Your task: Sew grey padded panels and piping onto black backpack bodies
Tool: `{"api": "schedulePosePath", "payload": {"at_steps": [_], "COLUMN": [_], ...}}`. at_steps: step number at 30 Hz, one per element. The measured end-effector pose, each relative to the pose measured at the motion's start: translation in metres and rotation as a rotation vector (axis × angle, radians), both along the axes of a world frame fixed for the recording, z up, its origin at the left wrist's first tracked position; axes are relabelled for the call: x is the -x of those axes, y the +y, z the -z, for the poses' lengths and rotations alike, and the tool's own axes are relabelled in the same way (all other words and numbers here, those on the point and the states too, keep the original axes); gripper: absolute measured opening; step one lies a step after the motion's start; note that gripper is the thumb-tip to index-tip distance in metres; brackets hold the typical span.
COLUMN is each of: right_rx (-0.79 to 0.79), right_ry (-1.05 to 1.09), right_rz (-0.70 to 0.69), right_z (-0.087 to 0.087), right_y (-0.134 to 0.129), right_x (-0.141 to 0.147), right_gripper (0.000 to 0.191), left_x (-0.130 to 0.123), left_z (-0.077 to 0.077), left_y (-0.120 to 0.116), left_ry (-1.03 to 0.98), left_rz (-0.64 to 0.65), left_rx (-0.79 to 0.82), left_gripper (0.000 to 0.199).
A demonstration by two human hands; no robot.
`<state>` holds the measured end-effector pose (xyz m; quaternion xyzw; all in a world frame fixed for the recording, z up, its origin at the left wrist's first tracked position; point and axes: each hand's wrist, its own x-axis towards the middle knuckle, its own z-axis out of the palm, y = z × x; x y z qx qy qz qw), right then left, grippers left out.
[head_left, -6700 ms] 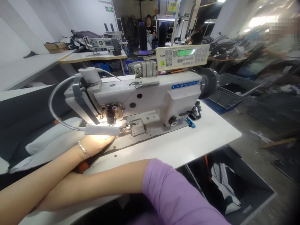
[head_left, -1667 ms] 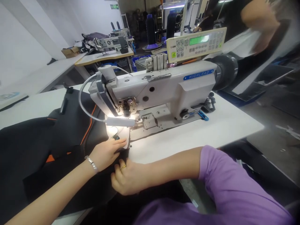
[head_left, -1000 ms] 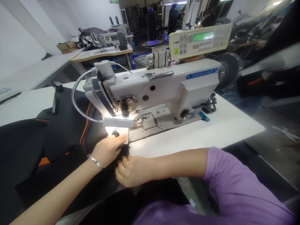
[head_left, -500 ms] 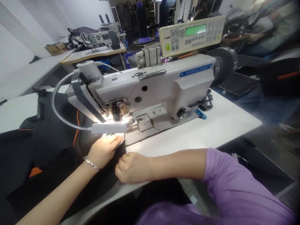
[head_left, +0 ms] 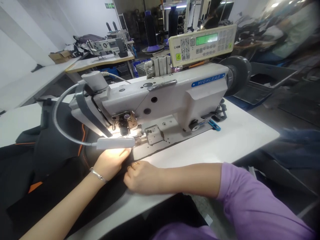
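Black fabric [head_left: 110,190] with orange trim lies under the head of a sewing machine [head_left: 160,100] and spreads left over the white table. My left hand [head_left: 110,163] rests on it just below the needle area, fingers together and pressing the fabric, with the fingertips partly behind a lamp. The lamp [head_left: 115,143] is a pale bar on a flexible metal neck, brightly lighting the stitching spot. Close by on the right, my right hand [head_left: 142,177] is closed on the fabric's near right edge. Needle and presser foot are mostly hidden in glare.
Blue thread snips [head_left: 214,125] lie by the machine's base. A control panel [head_left: 202,43] and black thread cones [head_left: 150,30] stand behind. Grey bins [head_left: 260,81] sit at the right, with a blurred person beyond. Another sewing machine [head_left: 106,46] stands at back left.
My view has tilted up a little, so the machine sits lower. My left hand has shifted slightly toward the needle area with its grip unchanged. The person at the right has moved.
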<state>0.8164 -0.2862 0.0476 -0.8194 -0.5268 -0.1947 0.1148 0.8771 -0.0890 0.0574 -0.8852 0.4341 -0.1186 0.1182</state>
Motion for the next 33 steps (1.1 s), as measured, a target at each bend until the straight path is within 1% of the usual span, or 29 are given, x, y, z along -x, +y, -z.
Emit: {"api": "schedulePosePath", "payload": {"at_steps": [3,5,9,12,15,18,20,26,29,33], "right_rx": [0.007,0.014,0.007,0.008,0.009,0.006,0.013,0.038,0.041,0.009], "right_ry": [0.040,0.055,0.050,0.050,0.058,0.072,0.071,0.088,0.095,0.112], "right_rz": [0.024,0.032,0.030,0.039,0.059,0.075,0.081,0.082,0.101,0.121], "right_z": [-0.001,0.000,0.004,0.006,0.006,0.006,0.006,0.008,0.009,0.012], "right_y": [0.000,0.000,0.000,0.000,0.000,0.000,0.000,0.000,0.001,0.002], "right_x": [-0.005,-0.007,-0.009,-0.010,-0.014,-0.017,-0.019,-0.024,-0.027,-0.030], "right_gripper": [0.014,0.014,0.013,0.014,0.016,0.018,0.019,0.020,0.021,0.022], "left_x": [-0.001,0.003,0.021,0.030,0.028,0.021,0.019,0.012,0.007,0.002], "left_z": [-0.002,-0.005,-0.014,-0.018,-0.018,-0.014,-0.011,-0.007,-0.005,-0.004], "left_y": [-0.001,-0.007,-0.024,-0.031,-0.028,-0.024,-0.023,-0.028,-0.026,-0.026], "left_ry": [-0.015,-0.025,-0.118,-0.106,-0.098,-0.196,-0.266,-0.341,-0.324,-0.281], "left_rz": [0.046,0.055,-0.026,-0.072,-0.033,0.033,0.049,0.058,0.048,0.005], "left_rx": [0.006,-0.013,-0.150,-0.227,-0.165,-0.071,-0.049,-0.073,-0.076,-0.101], "left_gripper": [0.036,0.034,0.037,0.035,0.032,0.030,0.030,0.028,0.028,0.025]}}
